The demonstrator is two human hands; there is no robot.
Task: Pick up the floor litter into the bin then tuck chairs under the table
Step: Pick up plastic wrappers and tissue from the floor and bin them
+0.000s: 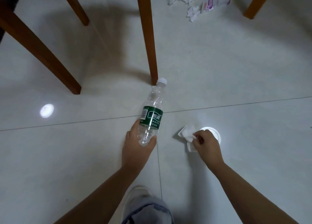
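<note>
Hands: left [135,146] round empty bottle [151,113], right [208,143] pinching tissue [186,132].

Left hand [137,143] gripping, right hand [208,145] fingers pinched, arms outstretched.

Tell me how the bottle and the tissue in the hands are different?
The bottle is clear, hard plastic with a green label; the tissue is white, soft and crumpled. The left hand wraps the bottle's base; the right hand pinches the tissue. Both are litter.
</note>
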